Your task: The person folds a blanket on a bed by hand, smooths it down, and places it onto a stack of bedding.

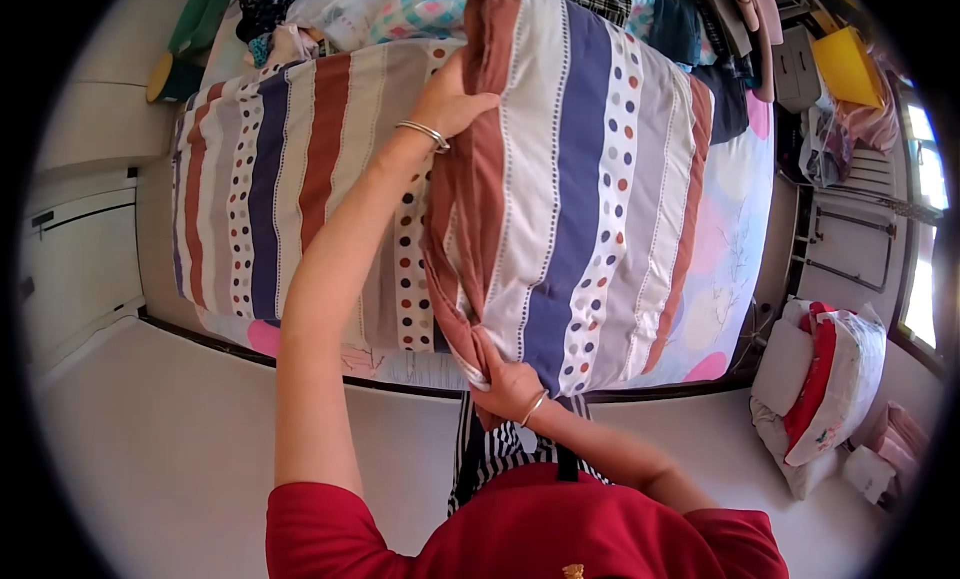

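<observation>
A striped quilt point(580, 179) in rust, navy, white and grey with dotted bands lies across the bed, one part folded over the rest. My left hand point(455, 99), with a bangle at the wrist, grips the rust-coloured folded edge toward the far side. Closer to my body, my right hand point(510, 389) is closed around the near end of that same edge, where the cloth is bunched. Some of the fingers on both hands are hidden by the fabric.
Under the quilt is a bed point(725, 249) with a pale, pink-spotted sheet. Piled clothes point(340, 14) lie along its far side. Stacked pillows point(830, 379) sit on the floor at right, below a window point(920, 269). A white cabinet point(85, 249) stands at left.
</observation>
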Demonstrator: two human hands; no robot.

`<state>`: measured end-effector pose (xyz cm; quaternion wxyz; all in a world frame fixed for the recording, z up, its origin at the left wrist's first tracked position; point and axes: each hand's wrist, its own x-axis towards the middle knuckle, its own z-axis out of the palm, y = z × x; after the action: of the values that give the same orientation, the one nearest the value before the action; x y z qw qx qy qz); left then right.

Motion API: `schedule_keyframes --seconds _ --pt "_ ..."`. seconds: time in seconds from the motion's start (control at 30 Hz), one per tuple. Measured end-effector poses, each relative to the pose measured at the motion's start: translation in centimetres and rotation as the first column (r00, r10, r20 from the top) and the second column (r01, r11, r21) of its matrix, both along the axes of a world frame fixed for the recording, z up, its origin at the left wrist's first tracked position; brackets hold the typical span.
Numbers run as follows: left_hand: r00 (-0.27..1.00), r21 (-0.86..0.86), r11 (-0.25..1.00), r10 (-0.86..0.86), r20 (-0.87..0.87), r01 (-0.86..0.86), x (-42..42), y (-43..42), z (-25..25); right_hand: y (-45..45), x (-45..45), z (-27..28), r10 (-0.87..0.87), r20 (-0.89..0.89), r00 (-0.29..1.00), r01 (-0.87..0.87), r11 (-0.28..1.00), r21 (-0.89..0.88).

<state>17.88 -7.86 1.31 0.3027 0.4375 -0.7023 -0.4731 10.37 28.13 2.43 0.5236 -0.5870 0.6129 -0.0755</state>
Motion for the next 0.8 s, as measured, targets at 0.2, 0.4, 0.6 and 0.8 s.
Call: schedule_keyframes --seconds 0.2,0.4,0.6,0.8 --pt "0.978 0.392 0.896 0.187 0.093 -0.209 3.8 -0.9 -13.0 -0.7 2.9 -10.5 0.056 -0.165 0.985 -0.052 0.998 0.030" --pt "0.874 -0.622 0.761 0.418 0.249 -0.186 -0.1 4.4 -6.4 -6.8 -4.6 -4.8 0.015 0.144 0.989 0.089 0.723 -0.686" --pt "0.700 -0.370 0.921 0.185 0.690 0.122 -1.3 11.8 -13.0 -17.6 -16.1 -11.3 -0.289 -0.559 0.778 -0.191 0.738 -0.647" --pt "0.715 -0.397 0.907 0.184 0.675 0.142 -0.9 10.8 -16.4 -18.9 -17.2 -14.1 -0.242 -0.548 0.801 -0.177 0.778 -0.602"
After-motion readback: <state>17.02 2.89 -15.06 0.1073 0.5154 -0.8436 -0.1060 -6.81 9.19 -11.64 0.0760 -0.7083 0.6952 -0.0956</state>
